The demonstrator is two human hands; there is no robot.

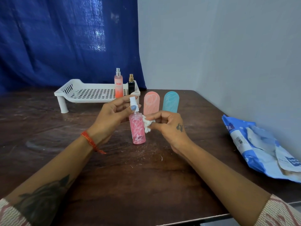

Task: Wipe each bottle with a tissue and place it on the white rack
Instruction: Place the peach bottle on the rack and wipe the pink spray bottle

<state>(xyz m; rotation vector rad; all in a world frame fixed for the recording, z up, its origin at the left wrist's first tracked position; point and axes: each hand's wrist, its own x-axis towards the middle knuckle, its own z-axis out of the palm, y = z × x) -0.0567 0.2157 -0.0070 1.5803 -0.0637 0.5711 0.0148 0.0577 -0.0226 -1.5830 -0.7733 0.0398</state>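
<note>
My left hand [112,114] grips a pink spray bottle [137,131] by its white nozzle, holding it upright just above the table. My right hand [167,124] pinches a crumpled white tissue [147,125] against the bottle's right side. The white rack [91,93] stands at the back of the table with an orange Engage spray bottle [118,86] and a small black bottle [131,86] upright at its right end. A peach capped bottle [151,102] and a teal capped bottle [171,101] stand on the table right of the rack.
A blue and white tissue pack [263,149] lies open at the table's right edge by the grey wall. A blue curtain hangs behind the rack. The dark wooden table [130,176] ends close to me at the front.
</note>
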